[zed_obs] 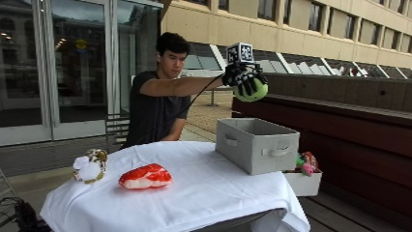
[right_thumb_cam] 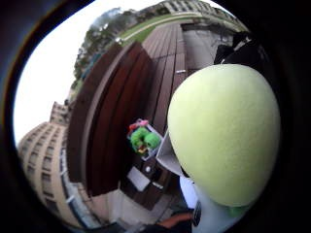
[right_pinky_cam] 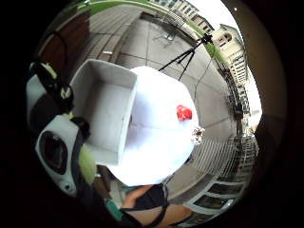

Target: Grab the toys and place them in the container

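A: Grip (zed_obs: pixel 244 80), gloved right hand: fingers curled round a yellow-green ball toy (zed_obs: pixel 252 91), held raised in the air.

B: Below the grip?

A: Grey fabric container (zed_obs: pixel 256 144), open-topped, on the white-clothed tabletop (zed_obs: pixel 193 188).

B: Other items?

A: Red and white plush toy (zed_obs: pixel 145 176) and white gold-trimmed toy (zed_obs: pixel 89 166), both on the tabletop, well apart from the grip, beyond the container.
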